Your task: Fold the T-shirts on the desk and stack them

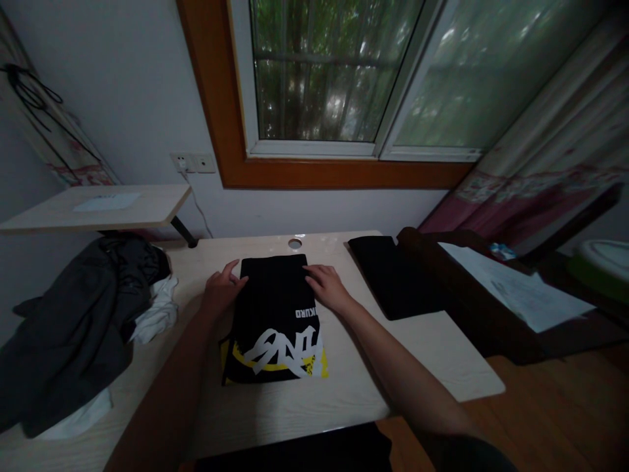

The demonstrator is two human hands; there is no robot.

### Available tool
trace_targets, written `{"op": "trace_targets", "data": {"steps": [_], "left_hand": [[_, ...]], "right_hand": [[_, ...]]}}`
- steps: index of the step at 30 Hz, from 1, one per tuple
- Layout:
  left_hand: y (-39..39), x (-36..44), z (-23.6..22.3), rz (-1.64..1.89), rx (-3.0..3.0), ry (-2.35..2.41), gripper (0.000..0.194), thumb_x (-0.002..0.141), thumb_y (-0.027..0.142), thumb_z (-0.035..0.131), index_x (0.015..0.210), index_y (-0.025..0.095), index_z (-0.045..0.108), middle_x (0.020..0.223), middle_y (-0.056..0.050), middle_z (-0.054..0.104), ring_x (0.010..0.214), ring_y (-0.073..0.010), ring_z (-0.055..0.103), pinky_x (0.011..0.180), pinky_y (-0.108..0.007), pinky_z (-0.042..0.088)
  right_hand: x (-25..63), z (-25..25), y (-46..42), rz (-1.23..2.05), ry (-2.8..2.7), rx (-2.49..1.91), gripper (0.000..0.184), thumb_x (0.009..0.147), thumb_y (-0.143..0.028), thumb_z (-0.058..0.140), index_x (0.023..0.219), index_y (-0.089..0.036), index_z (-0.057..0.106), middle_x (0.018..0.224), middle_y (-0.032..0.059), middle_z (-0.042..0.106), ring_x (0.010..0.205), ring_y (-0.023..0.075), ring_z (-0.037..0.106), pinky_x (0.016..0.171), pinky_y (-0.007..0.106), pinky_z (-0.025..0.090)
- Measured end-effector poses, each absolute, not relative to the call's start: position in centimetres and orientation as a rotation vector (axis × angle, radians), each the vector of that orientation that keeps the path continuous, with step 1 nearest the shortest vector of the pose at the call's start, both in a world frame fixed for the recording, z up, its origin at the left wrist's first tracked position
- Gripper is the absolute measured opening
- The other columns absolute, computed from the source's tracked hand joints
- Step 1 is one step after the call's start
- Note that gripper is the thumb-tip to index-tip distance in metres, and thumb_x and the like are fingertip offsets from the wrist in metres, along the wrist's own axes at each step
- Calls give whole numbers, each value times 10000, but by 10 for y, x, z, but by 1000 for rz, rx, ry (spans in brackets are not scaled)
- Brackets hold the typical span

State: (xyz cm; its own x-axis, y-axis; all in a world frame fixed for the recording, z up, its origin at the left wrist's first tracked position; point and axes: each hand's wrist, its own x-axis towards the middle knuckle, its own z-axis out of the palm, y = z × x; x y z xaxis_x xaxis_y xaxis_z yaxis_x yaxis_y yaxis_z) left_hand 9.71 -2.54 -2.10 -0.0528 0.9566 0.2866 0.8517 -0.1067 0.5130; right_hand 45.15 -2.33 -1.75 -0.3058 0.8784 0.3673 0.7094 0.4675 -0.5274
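A folded black garment [275,295], probably a T-shirt, lies flat on the light wooden desk [354,387]. White lettering and yellow patches mark its near end. At its upper left edge is my left hand [223,288], fingers apart and the thumb tip touching the cloth. My right hand [327,286] rests at the upper right edge, fingers stretched out with their tips on the fabric. Neither hand visibly grips the garment.
Dark grey clothes [83,321] and a white cloth [156,308] are heaped at the left, below a raised shelf [147,203]. Another folded black piece [393,278] lies at the desk's right edge. Papers [515,288] rest on dark brown furniture beyond. A window is behind.
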Motion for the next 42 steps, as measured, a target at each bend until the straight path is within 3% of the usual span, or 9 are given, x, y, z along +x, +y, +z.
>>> {"op": "trace_targets", "data": {"steps": [6, 9, 14, 21, 27, 30, 35, 42], "left_hand": [[-27, 103, -26, 954, 2022, 1917, 627, 823, 436, 712, 1418, 295, 573, 972, -30, 744, 886, -247, 651, 886, -404, 504], [-27, 107, -25, 1009, 1920, 1889, 601, 815, 400, 709, 1394, 290, 593, 959, -25, 735, 838, -229, 653, 869, -402, 523], [-29, 111, -14, 1255, 1566, 1753, 580, 824, 385, 679, 1381, 266, 571, 897, -1, 716, 819, -189, 696, 841, -349, 550], [-33, 110, -6, 1438, 1485, 1731, 487, 886, 384, 622, 1352, 260, 553, 974, -9, 677, 850, -179, 699, 865, -350, 568], [-24, 107, -26, 1450, 1611, 1853, 491, 866, 302, 635, 1345, 221, 561, 1246, -112, 565, 976, -202, 690, 923, -394, 587], [-25, 108, -30, 1375, 1770, 1820, 501, 861, 324, 665, 1344, 225, 570, 1300, -115, 515, 1005, -207, 670, 951, -413, 580], [-31, 108, -26, 1237, 1901, 1762, 545, 867, 320, 678, 1392, 258, 545, 1304, -72, 485, 870, -148, 624, 949, -413, 568], [-30, 109, -28, 1157, 2006, 1710, 566, 863, 236, 667, 1414, 297, 559, 1241, -57, 480, 1025, -187, 600, 1017, -393, 528]], "right_hand": [[441, -21, -3, 453, -1947, -1300, 301, 1001, -289, 516, 1186, -262, 752, 1195, 70, 741, 1146, 244, 635, 1066, 458, 453], [440, -19, -2, 519, -1863, -1217, 313, 999, -290, 500, 1172, -257, 759, 1182, 78, 734, 1143, 234, 646, 1070, 447, 469], [435, -13, -5, 663, -1735, -1056, 319, 1014, -347, 501, 1200, -262, 746, 1217, 86, 700, 1189, 209, 634, 1107, 400, 465], [422, -13, 2, 720, -1678, -1066, 363, 1027, -374, 482, 1311, -277, 684, 1339, 82, 640, 1281, 204, 581, 1152, 408, 426], [423, -29, 9, 695, -1751, -1272, 393, 939, -325, 585, 1307, -219, 675, 1326, 120, 634, 1244, 228, 601, 1105, 406, 462], [425, -33, 7, 751, -1707, -1247, 480, 884, -287, 640, 1361, -236, 624, 1357, 114, 618, 1241, 244, 601, 1067, 424, 485], [425, -29, -3, 943, -1556, -1199, 603, 792, -258, 728, 1378, -276, 586, 1181, 59, 671, 1035, 226, 657, 930, 393, 538], [429, -14, -19, 925, -1647, -1434, 666, 820, -269, 715, 1450, -241, 502, 820, -37, 637, 762, 173, 633, 776, 320, 502]]}}
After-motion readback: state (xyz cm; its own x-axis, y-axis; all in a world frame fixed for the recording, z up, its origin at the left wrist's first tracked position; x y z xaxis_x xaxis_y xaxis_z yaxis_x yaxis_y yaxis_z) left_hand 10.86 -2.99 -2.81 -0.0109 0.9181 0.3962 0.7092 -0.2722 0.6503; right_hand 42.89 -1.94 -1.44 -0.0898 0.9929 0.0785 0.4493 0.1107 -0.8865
